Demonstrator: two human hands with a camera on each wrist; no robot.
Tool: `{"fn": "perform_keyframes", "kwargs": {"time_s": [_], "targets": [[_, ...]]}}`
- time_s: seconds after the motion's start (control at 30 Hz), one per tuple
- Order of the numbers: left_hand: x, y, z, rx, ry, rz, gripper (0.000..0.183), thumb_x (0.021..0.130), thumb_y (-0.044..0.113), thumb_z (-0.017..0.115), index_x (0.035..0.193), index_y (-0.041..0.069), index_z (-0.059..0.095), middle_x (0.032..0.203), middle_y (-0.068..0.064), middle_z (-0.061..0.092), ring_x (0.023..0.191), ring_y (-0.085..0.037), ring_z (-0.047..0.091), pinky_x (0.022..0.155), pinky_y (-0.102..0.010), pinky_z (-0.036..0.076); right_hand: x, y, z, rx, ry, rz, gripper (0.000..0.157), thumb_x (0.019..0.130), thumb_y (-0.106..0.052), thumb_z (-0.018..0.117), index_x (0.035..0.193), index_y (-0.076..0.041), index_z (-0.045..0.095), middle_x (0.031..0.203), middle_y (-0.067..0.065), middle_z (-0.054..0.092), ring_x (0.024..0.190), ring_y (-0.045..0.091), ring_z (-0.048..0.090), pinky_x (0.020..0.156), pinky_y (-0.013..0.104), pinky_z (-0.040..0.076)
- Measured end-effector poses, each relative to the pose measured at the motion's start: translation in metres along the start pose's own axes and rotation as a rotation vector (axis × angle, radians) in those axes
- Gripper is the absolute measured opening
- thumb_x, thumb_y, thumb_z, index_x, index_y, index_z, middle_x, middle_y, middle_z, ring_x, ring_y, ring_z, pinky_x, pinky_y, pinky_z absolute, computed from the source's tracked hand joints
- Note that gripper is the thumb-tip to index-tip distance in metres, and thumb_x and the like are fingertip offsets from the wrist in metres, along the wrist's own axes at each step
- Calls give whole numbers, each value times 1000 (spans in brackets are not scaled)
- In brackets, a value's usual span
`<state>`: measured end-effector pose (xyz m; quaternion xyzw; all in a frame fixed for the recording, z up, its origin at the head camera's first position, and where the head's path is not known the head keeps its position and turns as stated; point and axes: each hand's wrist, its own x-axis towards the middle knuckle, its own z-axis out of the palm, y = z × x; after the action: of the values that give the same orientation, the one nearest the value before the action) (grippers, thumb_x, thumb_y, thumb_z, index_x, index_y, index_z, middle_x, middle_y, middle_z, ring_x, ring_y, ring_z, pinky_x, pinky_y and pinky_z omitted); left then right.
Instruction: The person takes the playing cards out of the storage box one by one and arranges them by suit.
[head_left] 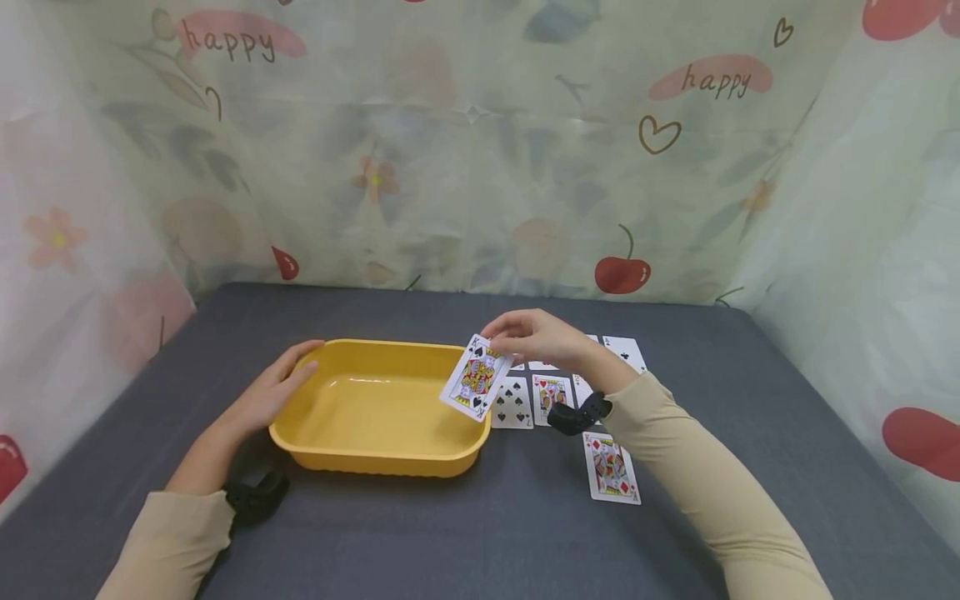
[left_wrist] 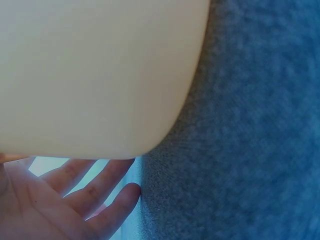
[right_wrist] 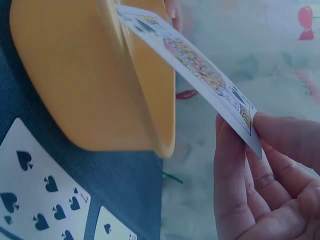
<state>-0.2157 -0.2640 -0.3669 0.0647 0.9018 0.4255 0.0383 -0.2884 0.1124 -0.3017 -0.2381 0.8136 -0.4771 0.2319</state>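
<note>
Above the right end of a yellow plastic tub [head_left: 375, 458], my right hand [head_left: 536, 337] pinches a king of spades playing card [head_left: 477, 379] at its upper corner, between thumb and fingers. The card is tilted, its face up toward me, and overlaps the tub's rim in the head view. My left hand [head_left: 273, 387] holds the tub's left rim, thumb over the inner side and fingers along the outer wall. In the left wrist view those fingers [left_wrist: 97, 192] are spread beside the tub. Nothing lies on the part of the tub's floor that shows.
Right of the tub lie face-up cards in rows, among them a seven of spades [head_left: 513, 404] and a king of hearts [head_left: 551, 398]. A king of diamonds [head_left: 611, 468] lies nearer me. My right forearm hides some cards. Patterned curtains [head_left: 472, 167] surround the dark grey table [head_left: 420, 542].
</note>
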Motion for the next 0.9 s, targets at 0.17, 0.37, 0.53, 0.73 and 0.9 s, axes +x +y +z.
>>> {"fn": "perform_keyframes", "kwargs": {"time_s": [0.17, 0.37, 0.53, 0.73, 0.9], "targets": [[1, 0, 0, 3, 1, 0, 63, 100, 46, 31, 147, 6, 20, 151, -25, 21, 134, -43, 28, 107, -60, 24, -11, 6, -8, -12, 39, 14, 33, 92, -18, 57, 122, -4, 56, 108, 9, 64, 91, 13, 61, 85, 35, 51], [1, 0, 0, 0, 3, -3, 62, 100, 44, 32, 147, 5, 20, 151, -26, 21, 134, -43, 28, 107, -60, 24, -24, 14, -15, -17, 71, 45, 34, 92, -23, 58, 122, -7, 56, 111, 8, 63, 98, 16, 60, 92, 39, 48], [1, -1, 0, 0, 3, -1, 61, 101, 43, 32, 147, 5, 21, 151, -26, 21, 133, -43, 29, 107, -59, 25, -31, 23, -18, -5, 80, 69, 34, 91, -26, 59, 120, -8, 56, 107, 4, 64, 97, 16, 59, 95, 42, 46], [1, -2, 0, 1, 2, 6, 61, 100, 44, 32, 147, 5, 21, 150, -25, 22, 133, -43, 30, 107, -58, 25, -36, 36, -17, 39, 30, 55, 33, 92, -20, 59, 119, -2, 56, 93, -4, 63, 83, 10, 57, 80, 31, 48], [2, -2, 0, 2, 4, 6, 61, 101, 43, 32, 147, 4, 21, 150, -26, 22, 133, -43, 29, 107, -59, 24, -37, 46, -15, 8, -32, 40, 32, 91, -19, 60, 117, -1, 58, 89, -5, 62, 76, 10, 55, 73, 30, 48]]}}
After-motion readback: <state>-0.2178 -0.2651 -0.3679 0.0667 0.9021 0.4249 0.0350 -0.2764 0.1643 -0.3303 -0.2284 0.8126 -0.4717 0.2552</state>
